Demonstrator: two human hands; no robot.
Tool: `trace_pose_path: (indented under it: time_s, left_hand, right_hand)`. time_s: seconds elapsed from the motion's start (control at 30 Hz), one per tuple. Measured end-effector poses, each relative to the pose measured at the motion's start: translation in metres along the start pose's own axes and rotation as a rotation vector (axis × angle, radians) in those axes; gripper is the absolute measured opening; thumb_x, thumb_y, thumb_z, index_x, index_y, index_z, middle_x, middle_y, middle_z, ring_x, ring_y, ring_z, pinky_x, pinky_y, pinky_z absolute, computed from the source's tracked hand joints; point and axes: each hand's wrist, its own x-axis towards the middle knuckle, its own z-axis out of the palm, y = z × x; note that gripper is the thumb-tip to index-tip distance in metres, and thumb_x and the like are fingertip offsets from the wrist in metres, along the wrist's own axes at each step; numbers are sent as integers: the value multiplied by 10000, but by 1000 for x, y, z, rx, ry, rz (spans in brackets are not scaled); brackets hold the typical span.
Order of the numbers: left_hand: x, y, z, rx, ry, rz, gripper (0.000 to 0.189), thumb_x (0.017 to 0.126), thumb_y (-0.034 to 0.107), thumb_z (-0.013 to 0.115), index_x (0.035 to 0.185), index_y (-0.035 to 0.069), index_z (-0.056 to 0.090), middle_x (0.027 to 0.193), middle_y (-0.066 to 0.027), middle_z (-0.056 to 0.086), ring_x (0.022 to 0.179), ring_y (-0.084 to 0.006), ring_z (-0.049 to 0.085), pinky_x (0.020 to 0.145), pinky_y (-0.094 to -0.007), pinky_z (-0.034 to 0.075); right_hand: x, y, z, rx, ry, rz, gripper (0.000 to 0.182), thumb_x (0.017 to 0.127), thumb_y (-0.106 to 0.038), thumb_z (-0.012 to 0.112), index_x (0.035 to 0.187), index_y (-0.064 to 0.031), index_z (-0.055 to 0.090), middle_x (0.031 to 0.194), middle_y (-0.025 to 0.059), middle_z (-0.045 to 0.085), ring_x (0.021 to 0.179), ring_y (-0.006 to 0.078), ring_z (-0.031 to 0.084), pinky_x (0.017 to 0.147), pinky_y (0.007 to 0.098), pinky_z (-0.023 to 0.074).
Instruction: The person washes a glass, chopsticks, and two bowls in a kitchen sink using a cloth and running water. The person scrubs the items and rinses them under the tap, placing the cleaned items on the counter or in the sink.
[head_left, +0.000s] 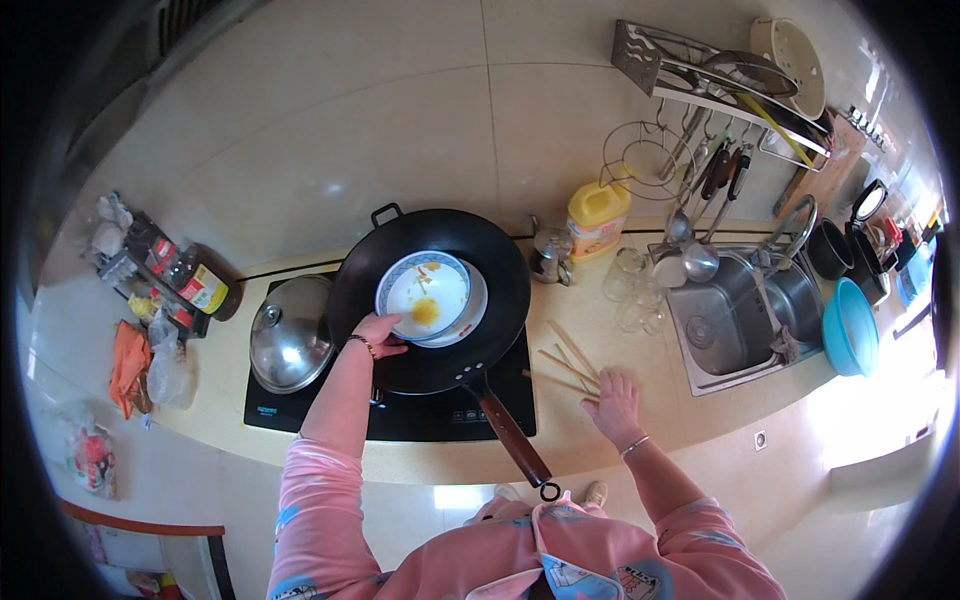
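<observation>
My left hand (378, 337) grips the near left rim of a white bowl with a blue patterned edge (442, 296). A little yellow liquid and food bits lie inside the bowl. It rests on or just above another white dish (478, 300), within a black wok (502, 262) on the cooktop. The wok's wooden handle (514, 439) points towards me. My right hand (616, 401) lies palm down on the counter at the near ends of several chopsticks (571, 349); whether it grips any cannot be told.
Left of the wok sits a domed metal lid (292, 330). A metal pot (551, 255), a yellow jug (598, 217) and glass jars (634, 289) stand to the right. Beyond them are a double sink (712, 330), a blue basin (850, 326) and hanging ladles (701, 260). Bottles stand far left.
</observation>
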Motion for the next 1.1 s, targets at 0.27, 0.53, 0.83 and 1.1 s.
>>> trace_pose_path:
  time_s: [0.27,0.53,0.83,1.1]
  left_hand:
    - [3,4,13,-187,-17,-78,386,847,-2,472,1227,13,400,1171,-197,483,1045,-379,525,795,-547,503]
    - [2,3,19,-193,14,-111,436,789,-108,406,1215,-17,399,1167,-217,463,1034,-390,528,754,-539,531]
    - [-5,2,22,-266,52,-83,480,768,-131,374,1239,-37,365,1192,-220,439,1029,-413,521,719,-547,544]
    - [-15,1,12,-342,34,-6,464,764,-139,376,1216,-38,393,1157,-227,486,988,-416,554,703,-549,545]
  right_hand:
    - [0,23,59,7,-418,211,264,787,-218,519,981,-40,527,974,149,567,939,307,544,821,420,431]
    - [59,-49,-35,820,-122,322,171,853,-171,527,925,-16,533,692,127,568,615,230,588,570,322,475]
    - [231,-165,-36,556,-580,364,236,834,-99,486,997,10,618,1051,214,598,1014,337,574,833,365,479]
    - [249,-170,46,718,-651,607,232,780,-69,535,968,27,631,936,209,640,879,304,642,728,344,514]
